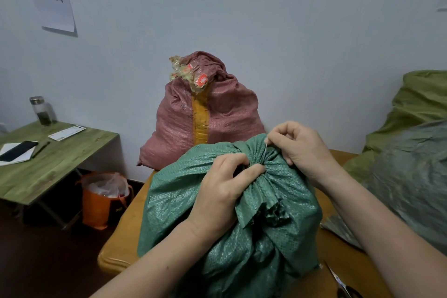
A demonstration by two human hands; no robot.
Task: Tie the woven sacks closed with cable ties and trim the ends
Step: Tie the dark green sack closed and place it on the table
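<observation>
A full green woven sack lies on an orange table in front of me, its mouth bunched into a neck. My left hand grips the gathered neck from the left, thumb pressed into the folds. My right hand pinches the thin white cable tie that runs round the neck, its free end held up between thumb and forefinger. Scissors lie at the table's near right edge, partly cut off by the frame.
A pink woven sack taped at the top stands against the wall behind. Olive and grey-green sacks pile up at the right. A low green table with a phone, papers and a jar sits left, an orange bin beside it.
</observation>
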